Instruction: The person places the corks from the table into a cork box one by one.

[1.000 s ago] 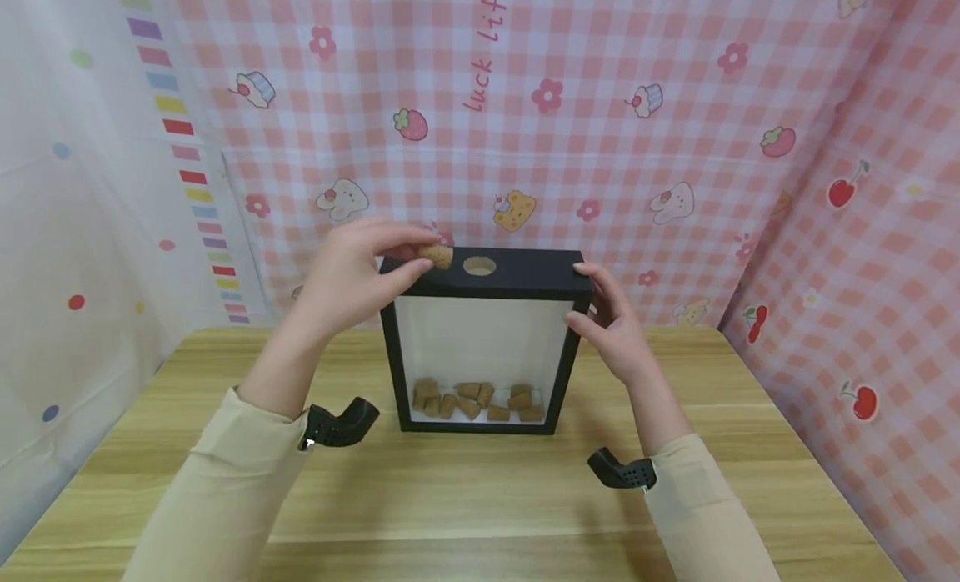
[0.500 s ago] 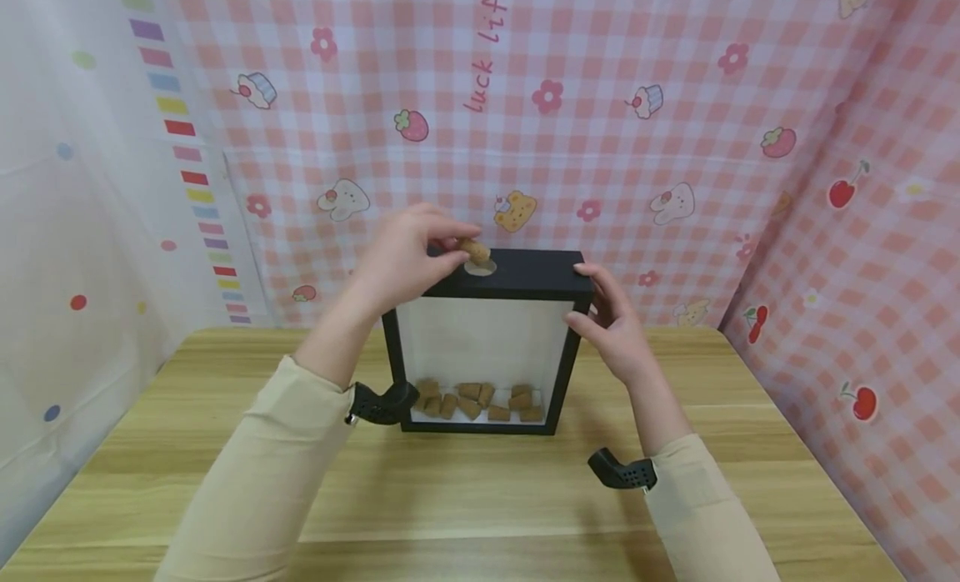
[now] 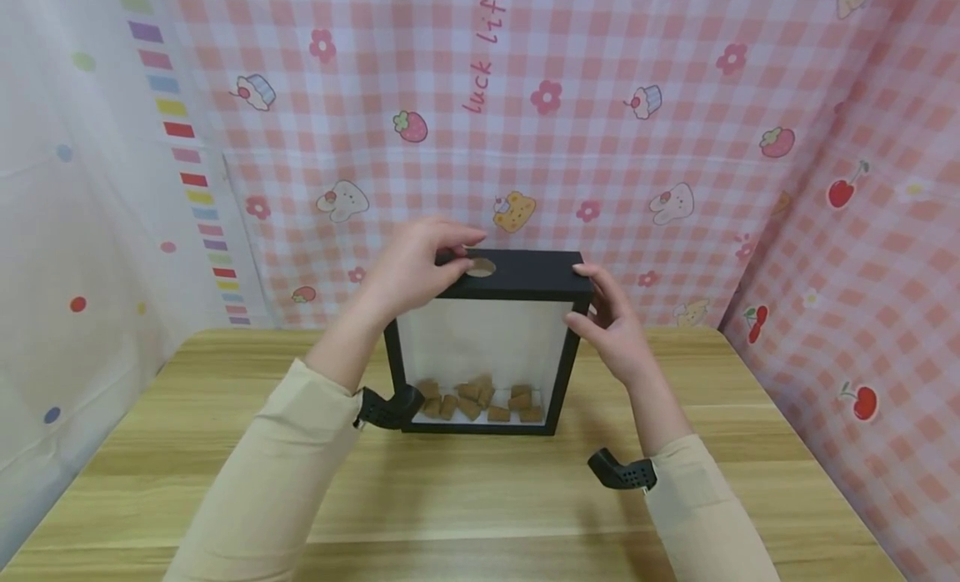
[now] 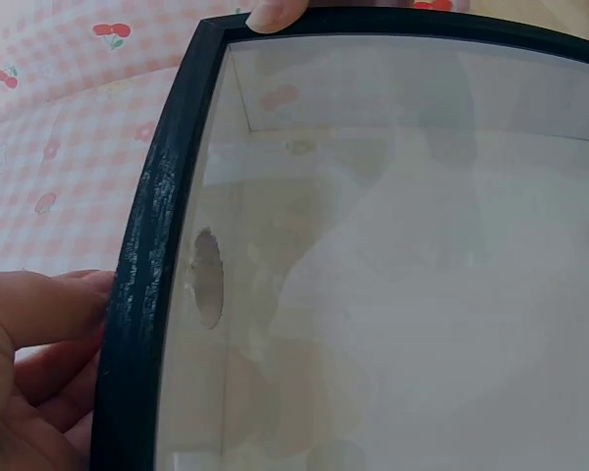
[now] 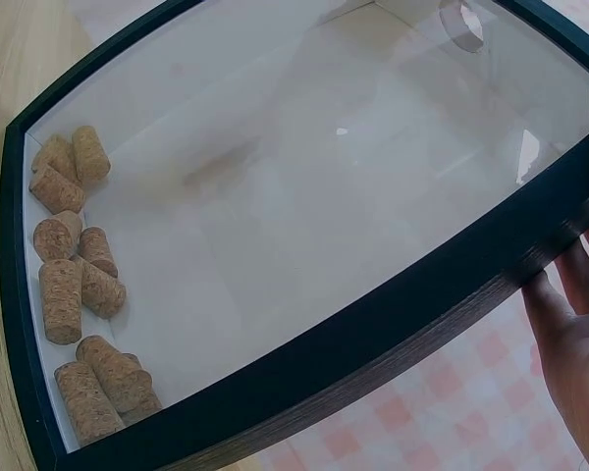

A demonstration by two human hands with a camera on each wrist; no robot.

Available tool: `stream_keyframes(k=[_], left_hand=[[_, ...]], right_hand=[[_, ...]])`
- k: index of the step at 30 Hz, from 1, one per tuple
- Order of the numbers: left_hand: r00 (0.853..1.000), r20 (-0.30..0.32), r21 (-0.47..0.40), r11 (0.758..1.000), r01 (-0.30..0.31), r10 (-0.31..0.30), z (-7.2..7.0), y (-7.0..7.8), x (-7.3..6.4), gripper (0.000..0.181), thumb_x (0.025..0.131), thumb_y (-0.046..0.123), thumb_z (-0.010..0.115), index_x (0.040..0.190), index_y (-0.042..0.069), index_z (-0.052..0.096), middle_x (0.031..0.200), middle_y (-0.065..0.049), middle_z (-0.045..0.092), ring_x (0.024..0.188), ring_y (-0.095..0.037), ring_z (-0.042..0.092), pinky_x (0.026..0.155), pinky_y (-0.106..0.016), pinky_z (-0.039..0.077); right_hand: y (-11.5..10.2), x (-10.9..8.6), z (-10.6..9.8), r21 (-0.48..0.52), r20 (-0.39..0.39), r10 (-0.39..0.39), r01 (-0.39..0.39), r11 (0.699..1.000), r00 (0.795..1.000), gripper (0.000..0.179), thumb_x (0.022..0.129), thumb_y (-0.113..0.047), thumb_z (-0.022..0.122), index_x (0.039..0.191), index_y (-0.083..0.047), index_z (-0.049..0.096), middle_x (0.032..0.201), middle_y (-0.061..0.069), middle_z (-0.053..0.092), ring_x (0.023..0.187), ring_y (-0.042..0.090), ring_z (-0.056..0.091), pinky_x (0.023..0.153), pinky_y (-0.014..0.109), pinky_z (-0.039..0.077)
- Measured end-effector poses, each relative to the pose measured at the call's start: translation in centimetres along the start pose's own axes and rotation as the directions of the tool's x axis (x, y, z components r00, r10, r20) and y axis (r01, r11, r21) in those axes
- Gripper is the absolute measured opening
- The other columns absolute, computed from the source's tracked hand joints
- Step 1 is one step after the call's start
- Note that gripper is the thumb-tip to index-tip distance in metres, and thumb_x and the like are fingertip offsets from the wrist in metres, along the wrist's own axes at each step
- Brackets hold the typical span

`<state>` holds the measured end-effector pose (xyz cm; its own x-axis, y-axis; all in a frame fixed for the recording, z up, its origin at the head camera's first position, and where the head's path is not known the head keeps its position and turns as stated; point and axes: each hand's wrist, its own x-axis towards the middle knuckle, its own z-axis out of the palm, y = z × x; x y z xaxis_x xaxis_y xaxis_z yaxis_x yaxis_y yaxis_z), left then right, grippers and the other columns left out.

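Observation:
A black-framed shadow box (image 3: 536,273) with a clear front and white back stands upright on the table. Several corks (image 3: 470,405) lie at its bottom; the right wrist view shows these corks (image 5: 61,299) close up through the pane. My left hand (image 3: 416,265) is at the top, its thumb and fingers beside the round hole (image 3: 482,268), with no cork visible between them. From inside, the hole (image 4: 208,280) appears unobstructed in the left wrist view. My right hand (image 3: 615,328) grips the box's upper right corner, fingers on top and thumb against the front edge.
The wood-grain table (image 3: 480,507) extends around the box. Behind it hangs a pink checked cloth (image 3: 600,148), with another cloth along the right side and a dotted white one (image 3: 97,232) at left. Black wrist cameras (image 3: 390,407) sit on both sleeves.
My left hand moved right to the hole with a cork and let it go. One more cork now shows on the middle pile inside. My right hand stayed in place.

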<state>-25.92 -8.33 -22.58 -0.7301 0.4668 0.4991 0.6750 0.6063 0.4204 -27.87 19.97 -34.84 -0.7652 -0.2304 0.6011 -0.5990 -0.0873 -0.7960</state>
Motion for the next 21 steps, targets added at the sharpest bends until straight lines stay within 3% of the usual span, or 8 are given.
stream_keyframes(k=[11, 16, 21], left_hand=[[0.994, -0.057, -0.125, 0.987, -0.101, 0.094, -0.4, 0.5, -2.3, 0.030, 0.090, 0.002, 0.071, 0.120, -0.001, 0.070, 0.107, -0.012, 0.070, 0.090, -0.018, 0.065, 0.084, -0.031, 0.055], [0.982, -0.098, -0.170, 0.969, -0.176, 0.161, -0.2, 0.8, -4.3, 0.028, 0.089, 0.000, 0.072, 0.118, -0.001, 0.071, 0.103, -0.009, 0.072, 0.088, -0.016, 0.066, 0.079, -0.029, 0.056], [0.982, -0.103, -0.185, 0.966, -0.178, 0.161, 0.3, 0.1, -6.6, 0.028, 0.089, 0.000, 0.071, 0.117, 0.002, 0.072, 0.100, -0.005, 0.072, 0.086, -0.011, 0.064, 0.074, -0.028, 0.055]], right_hand=[[0.1, 0.0, 0.0, 0.005, 0.000, 0.017, -0.017, 1.000, 1.000, 0.061, 0.091, 0.013, 0.059, 0.139, -0.025, 0.053, 0.144, 0.004, 0.046, 0.123, 0.020, 0.047, 0.094, 0.026, 0.046], [0.0, -0.2, 0.0, -0.007, -0.017, 0.024, -0.024, 1.000, 1.000, 0.062, 0.092, 0.012, 0.059, 0.141, -0.026, 0.052, 0.146, 0.004, 0.046, 0.124, 0.019, 0.046, 0.093, 0.025, 0.045], [0.1, -0.5, -0.1, -0.029, -0.027, 0.046, -0.047, 0.998, 0.999, 0.065, 0.093, 0.010, 0.058, 0.146, -0.025, 0.047, 0.151, 0.005, 0.042, 0.133, 0.020, 0.042, 0.097, 0.024, 0.044]])
